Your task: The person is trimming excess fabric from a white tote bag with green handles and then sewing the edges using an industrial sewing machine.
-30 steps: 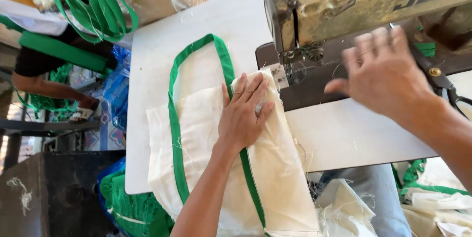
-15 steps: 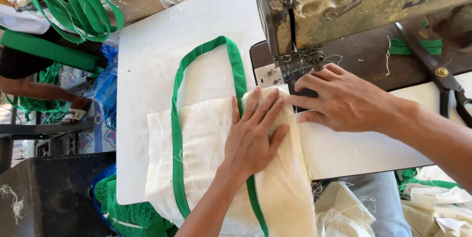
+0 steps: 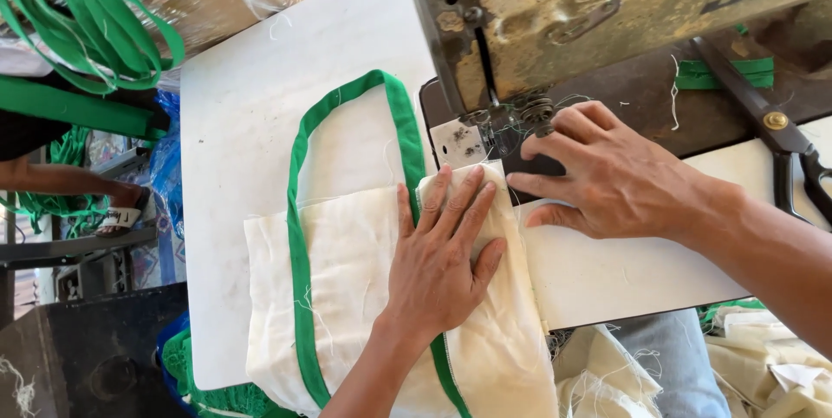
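Green strap bundle [image 3: 95, 28] hung at far left. Cream cloth bag [image 3: 347, 297] with green strap loop [image 3: 347, 115] lay on the white table [image 3: 234, 123]. Left hand [image 3: 442, 262] pressed flat on it, fingers spread. Right hand [image 3: 607, 175], open, fingers extended, touched the bag's edge beside the sewing machine [image 3: 607, 11] needle: fingertips risked a prick, being so near. Black scissors [image 3: 780, 132] lay at right.
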